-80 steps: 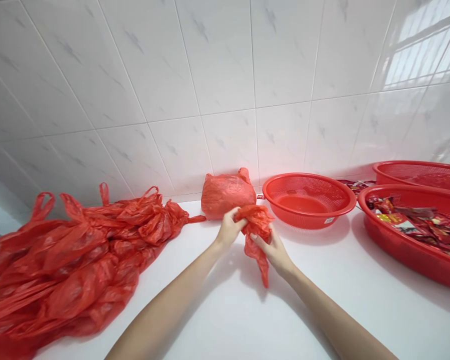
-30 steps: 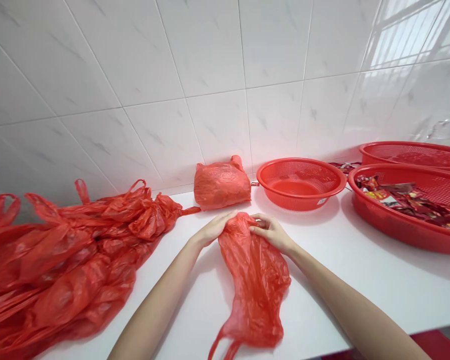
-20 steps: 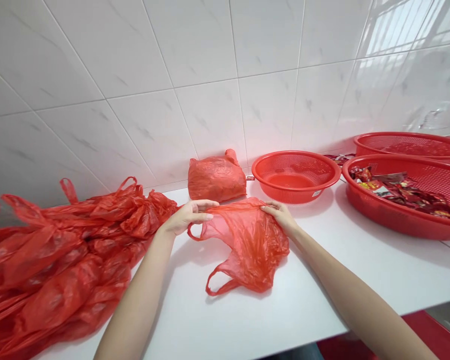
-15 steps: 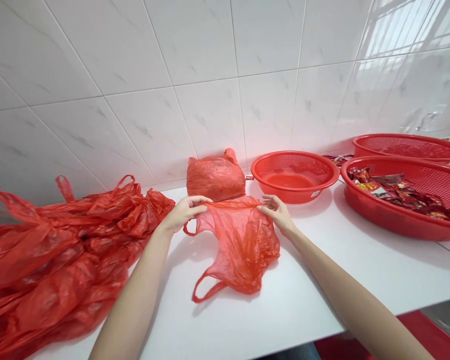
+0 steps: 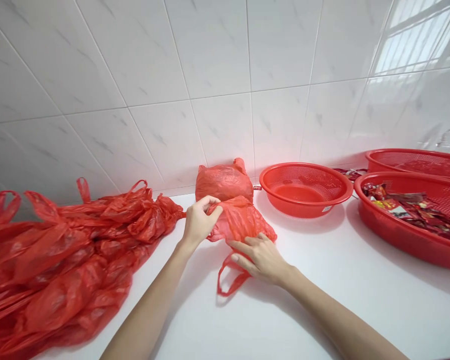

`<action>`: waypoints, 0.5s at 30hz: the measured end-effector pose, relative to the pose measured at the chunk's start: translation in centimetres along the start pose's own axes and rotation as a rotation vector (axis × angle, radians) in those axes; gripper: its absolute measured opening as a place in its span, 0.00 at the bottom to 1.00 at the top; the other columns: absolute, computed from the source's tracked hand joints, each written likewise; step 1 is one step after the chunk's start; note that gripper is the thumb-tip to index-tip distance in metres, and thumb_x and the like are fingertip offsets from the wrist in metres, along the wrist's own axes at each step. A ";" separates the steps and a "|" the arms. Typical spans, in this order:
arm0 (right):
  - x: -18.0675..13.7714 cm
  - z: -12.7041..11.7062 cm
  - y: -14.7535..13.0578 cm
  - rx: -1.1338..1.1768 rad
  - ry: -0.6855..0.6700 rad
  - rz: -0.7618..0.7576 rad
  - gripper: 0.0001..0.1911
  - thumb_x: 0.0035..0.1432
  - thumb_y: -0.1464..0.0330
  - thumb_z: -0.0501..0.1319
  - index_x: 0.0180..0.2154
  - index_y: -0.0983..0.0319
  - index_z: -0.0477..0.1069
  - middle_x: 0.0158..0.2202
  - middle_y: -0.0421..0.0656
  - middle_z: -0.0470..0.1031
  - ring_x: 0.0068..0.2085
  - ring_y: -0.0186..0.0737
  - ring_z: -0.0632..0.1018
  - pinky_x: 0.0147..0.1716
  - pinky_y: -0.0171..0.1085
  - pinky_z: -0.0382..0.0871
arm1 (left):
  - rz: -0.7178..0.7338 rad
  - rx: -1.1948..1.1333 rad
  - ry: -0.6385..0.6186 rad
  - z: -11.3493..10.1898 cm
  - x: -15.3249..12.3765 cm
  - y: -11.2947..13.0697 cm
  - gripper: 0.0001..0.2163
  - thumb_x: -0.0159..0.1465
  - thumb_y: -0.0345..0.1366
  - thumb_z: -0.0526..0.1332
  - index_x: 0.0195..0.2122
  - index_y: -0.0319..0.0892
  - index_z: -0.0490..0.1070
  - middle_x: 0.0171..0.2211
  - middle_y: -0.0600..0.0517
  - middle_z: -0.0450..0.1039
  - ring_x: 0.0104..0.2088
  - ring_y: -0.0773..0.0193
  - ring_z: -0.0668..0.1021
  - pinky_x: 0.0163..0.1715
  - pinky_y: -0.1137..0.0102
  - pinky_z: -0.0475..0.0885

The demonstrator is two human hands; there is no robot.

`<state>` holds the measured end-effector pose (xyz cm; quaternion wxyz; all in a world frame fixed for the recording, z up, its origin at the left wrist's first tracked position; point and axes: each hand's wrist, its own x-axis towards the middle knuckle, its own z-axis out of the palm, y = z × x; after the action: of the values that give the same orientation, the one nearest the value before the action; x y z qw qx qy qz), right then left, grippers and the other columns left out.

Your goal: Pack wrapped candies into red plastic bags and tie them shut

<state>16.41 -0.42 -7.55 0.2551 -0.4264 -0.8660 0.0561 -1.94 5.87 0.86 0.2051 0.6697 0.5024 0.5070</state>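
A thin red plastic carrier bag (image 5: 243,217) lies crumpled on the white table, one loop handle stretched toward me. My left hand (image 5: 198,222) pinches the bag's left edge between thumb and fingers and lifts it slightly. My right hand (image 5: 265,259) rests on the bag's near part, its fingers extended and pointing left, with the thumb apart below them. Behind the bag, against the tiled wall, sits a filled, knotted red bag (image 5: 225,182).
A heap of red plastic bags (image 5: 71,260) covers the left of the table. To the right stands a red plastic basket (image 5: 305,200). Farther right, a larger red basket (image 5: 408,245) holds small wrapped packets (image 5: 416,207), with another red basket (image 5: 416,154) behind it.
My right hand has left the bag's far edge and come nearer, down onto its middle. The left hand still pinches the bag, which is now more bunched. The view has shifted slightly.
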 end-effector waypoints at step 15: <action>-0.3 0.1 5.7 0.045 0.443 0.582 0.22 0.57 0.64 0.60 0.53 0.59 0.62 0.58 0.56 0.66 0.45 0.52 0.77 0.34 0.43 0.70 | -0.055 -0.090 -0.551 -2.6 -0.5 2.2 0.17 0.53 0.34 0.70 0.45 0.50 0.81 0.48 0.51 0.79 0.47 0.55 0.78 0.44 0.72 0.71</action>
<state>20.56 2.91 -9.54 0.4193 -0.6511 -0.6305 0.0516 -3.24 3.89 3.35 0.3773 0.7587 0.4224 0.3219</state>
